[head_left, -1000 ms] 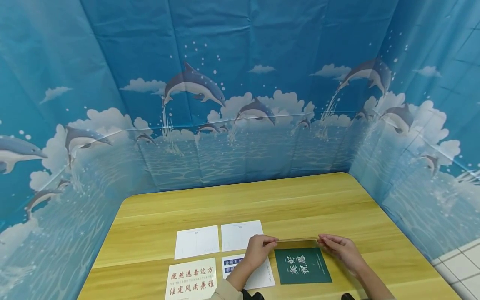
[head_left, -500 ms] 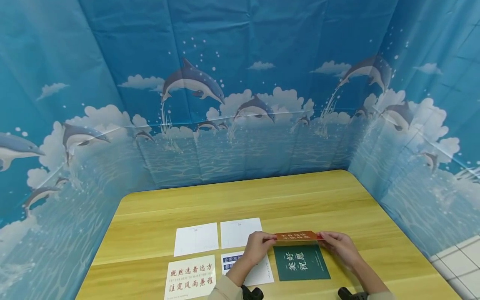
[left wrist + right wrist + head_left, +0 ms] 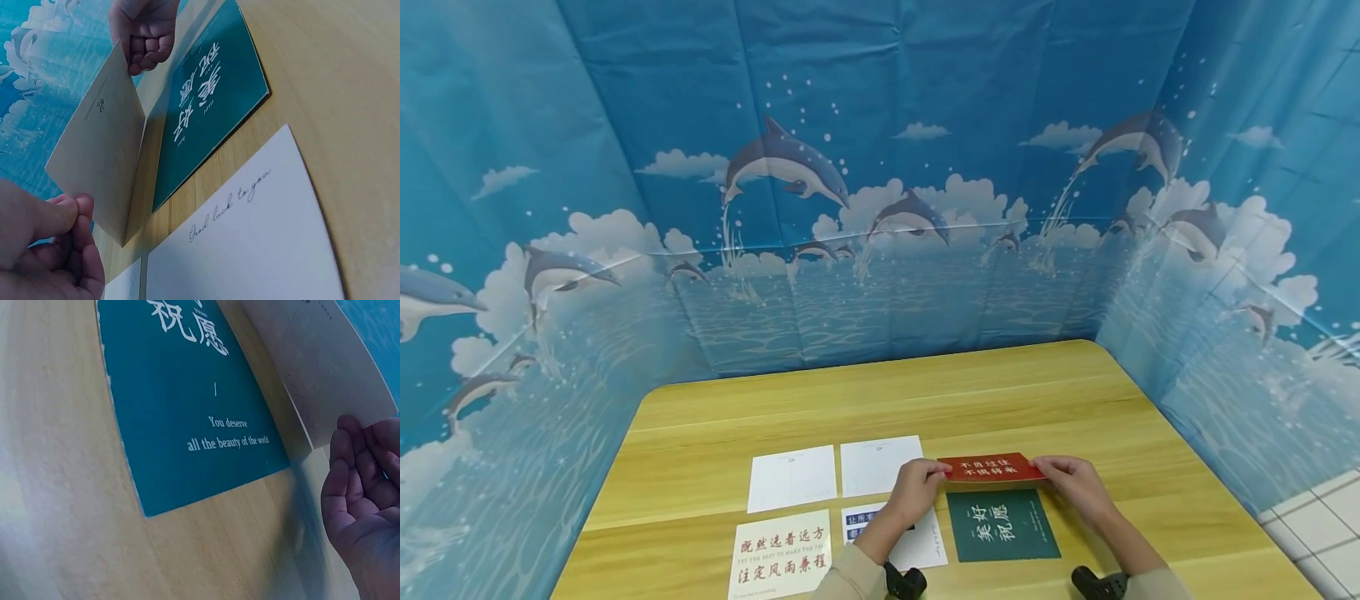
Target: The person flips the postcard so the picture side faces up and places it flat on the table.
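A red card with white characters point(image 3: 988, 468) is held by both hands just beyond the green card point(image 3: 1002, 525). My left hand point(image 3: 917, 492) pinches its left edge and my right hand point(image 3: 1078, 487) pinches its right edge. The red card's pale back point(image 3: 103, 140) faces the left wrist camera, tilted up with its lower edge at or near the table. In the right wrist view, fingers point(image 3: 359, 462) hold one end of the card point(image 3: 312, 375). The green card lies flat with its white writing upward.
Two white cards point(image 3: 792, 479) point(image 3: 880, 467) lie in a back row to the left. In front of them are a cream card with red characters point(image 3: 782, 554) and a white-and-blue card point(image 3: 925, 546), partly under my left forearm. A dolphin-print curtain point(image 3: 880, 250) surrounds the wooden table point(image 3: 850, 400).
The card between my hands has tipped back from nearly edge-on, so its red printed face now shows to the head view. Both hands have shifted slightly away from me.
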`<state>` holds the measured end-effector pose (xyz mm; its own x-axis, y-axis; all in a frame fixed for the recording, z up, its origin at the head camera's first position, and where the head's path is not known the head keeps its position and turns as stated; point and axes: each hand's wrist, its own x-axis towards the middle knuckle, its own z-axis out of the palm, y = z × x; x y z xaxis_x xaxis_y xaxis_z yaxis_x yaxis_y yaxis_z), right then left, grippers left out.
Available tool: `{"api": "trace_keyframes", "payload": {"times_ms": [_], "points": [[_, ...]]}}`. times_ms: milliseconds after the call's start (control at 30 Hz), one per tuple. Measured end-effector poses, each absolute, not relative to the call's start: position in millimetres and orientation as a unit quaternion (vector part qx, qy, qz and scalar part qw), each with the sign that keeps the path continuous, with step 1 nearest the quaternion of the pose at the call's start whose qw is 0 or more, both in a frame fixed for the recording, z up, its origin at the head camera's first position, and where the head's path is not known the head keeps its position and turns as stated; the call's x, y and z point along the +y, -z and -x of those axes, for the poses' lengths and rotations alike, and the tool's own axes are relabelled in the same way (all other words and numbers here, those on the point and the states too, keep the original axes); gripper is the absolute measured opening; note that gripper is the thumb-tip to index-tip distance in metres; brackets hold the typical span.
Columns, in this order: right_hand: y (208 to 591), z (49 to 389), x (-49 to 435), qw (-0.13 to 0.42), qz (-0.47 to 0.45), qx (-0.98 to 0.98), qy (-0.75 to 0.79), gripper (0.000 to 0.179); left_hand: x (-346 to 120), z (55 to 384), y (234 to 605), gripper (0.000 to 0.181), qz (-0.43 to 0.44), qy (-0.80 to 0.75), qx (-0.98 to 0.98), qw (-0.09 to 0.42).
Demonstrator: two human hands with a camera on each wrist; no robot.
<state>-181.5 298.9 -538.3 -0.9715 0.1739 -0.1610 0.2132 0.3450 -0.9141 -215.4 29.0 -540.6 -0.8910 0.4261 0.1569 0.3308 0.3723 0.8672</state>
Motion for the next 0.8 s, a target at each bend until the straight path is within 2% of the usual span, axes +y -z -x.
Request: {"api": "trace_keyframes", "payload": {"times_ms": [267,600,800], "points": [[536,191,297,-0.011,-0.064,0.888,0.455,0.035,33,224,538,0.02,-0.239,-0.46,0.853,0.055],[537,203,293,-0.049,-0.027,0.919,0.389,0.024,45,232,537,0.024,-0.167,-0.473,0.86,0.093],[542,209,289,-0.051,-0.029,0.927,0.369,0.019,51,231,540,0.026,-0.141,-0.464,0.87,0.09]]}}
